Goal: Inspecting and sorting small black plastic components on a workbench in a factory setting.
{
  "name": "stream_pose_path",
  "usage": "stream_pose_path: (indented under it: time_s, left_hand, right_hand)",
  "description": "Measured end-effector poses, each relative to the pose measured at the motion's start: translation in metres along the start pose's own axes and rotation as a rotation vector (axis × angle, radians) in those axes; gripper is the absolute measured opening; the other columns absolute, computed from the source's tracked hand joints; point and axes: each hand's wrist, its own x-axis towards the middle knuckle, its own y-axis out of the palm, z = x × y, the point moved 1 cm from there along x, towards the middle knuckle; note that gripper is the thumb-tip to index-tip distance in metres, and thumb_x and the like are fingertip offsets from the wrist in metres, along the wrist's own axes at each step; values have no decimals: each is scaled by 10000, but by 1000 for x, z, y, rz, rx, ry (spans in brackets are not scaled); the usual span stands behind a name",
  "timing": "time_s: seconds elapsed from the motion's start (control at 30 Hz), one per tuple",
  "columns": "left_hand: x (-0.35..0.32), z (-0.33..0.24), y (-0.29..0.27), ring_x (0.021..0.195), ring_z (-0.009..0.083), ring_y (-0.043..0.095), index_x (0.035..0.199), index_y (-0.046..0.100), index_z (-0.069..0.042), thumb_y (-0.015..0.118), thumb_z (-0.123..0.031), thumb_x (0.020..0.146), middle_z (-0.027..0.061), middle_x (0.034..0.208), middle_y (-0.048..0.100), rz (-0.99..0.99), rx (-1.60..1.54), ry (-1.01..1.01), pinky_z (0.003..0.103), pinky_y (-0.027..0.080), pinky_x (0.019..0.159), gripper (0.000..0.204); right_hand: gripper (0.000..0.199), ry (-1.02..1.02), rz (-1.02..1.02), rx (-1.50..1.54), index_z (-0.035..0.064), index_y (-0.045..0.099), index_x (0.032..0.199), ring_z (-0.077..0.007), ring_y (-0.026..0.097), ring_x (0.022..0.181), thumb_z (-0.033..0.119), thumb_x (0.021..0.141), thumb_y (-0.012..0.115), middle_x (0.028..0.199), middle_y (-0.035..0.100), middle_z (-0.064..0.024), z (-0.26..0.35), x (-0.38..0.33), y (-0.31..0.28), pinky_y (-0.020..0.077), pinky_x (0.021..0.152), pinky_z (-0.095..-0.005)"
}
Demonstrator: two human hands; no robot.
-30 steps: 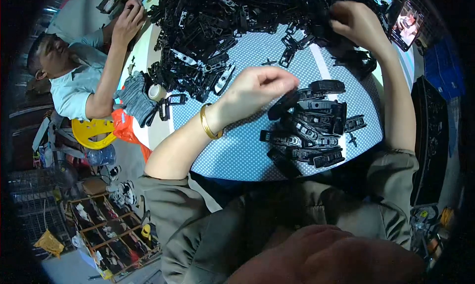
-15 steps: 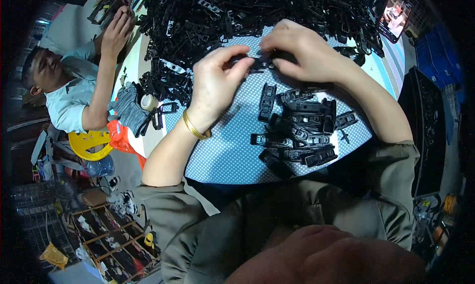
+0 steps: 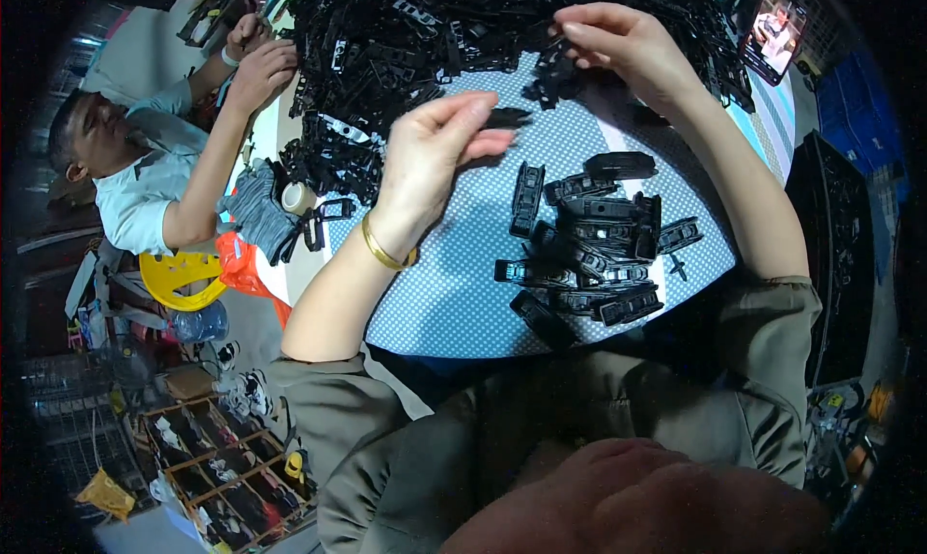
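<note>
My left hand (image 3: 435, 153), with a gold bangle at its wrist, pinches a small dark elongated part (image 3: 507, 117) between thumb and fingers. Above the patterned cloth (image 3: 435, 303), my right hand (image 3: 628, 52) reaches to the near edge of a large heap of black plastic parts (image 3: 386, 52). Its fingertips are drawn together; what they grip, if anything, blends into the dark pieces. Just below those fingers shows a small black cluster (image 3: 552, 79). Several long black pieces (image 3: 599, 235) lie grouped on the cloth near me, with a rounded one (image 3: 620, 165) at their far side.
At the left a co-worker sits with both hands (image 3: 256, 66) by the heap. A grey glove (image 3: 261, 206) and a tape roll (image 3: 297, 198) lie near the table's left edge. A lit phone (image 3: 774, 32) stands at the far right. A yellow stool (image 3: 179, 279) is beside the table.
My hands have separated: the right moved up to the heap, while the left stayed nearly in place. A rounded black piece now shows plainly beyond the group. The co-worker's hands have shifted.
</note>
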Motion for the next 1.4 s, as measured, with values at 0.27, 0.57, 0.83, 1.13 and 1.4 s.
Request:
stream_pose_path:
  time_s: [0.27,0.57,0.83,1.13,1.4]
  left_hand:
    - [1,5,-7,875,230,611,1174,393,99,478,-27,859,200,1010,554,108,-167,-119,260,521,780,350]
    - [3,11,2,896,127,559,1226,362,54,504,86,777,147,1070,543,58,261,236,200,466,788,472]
    - [-2,16,1,629,96,564,1276,294,14,533,43,735,128,1006,585,-14,511,428,205,455,549,592]
    - [-4,15,3,724,27,499,1321,236,-20,516,107,747,92,1057,521,15,519,336,125,415,599,651]
    - [-4,18,1,762,92,554,1296,256,22,485,82,741,141,1075,531,56,335,324,180,453,626,603]
  right_hand:
    - [171,-221,23,-230,3,622,945,-132,578,879,77,795,584,987,617,-76,17,-19,28,464,774,-235]
    - [136,-561,51,-406,10,645,862,-182,604,861,41,730,637,941,625,-103,10,-28,43,482,738,-260]
    - [128,-602,13,-413,-4,650,836,-189,606,862,46,719,646,925,631,-115,13,-33,50,479,742,-264]
    - [124,-578,-13,-421,2,654,826,-202,611,852,45,710,652,912,634,-118,14,-36,55,487,736,-274]
    - [181,-834,39,-582,15,636,836,-225,606,785,20,660,674,904,635,-108,7,-37,63,480,664,-288]
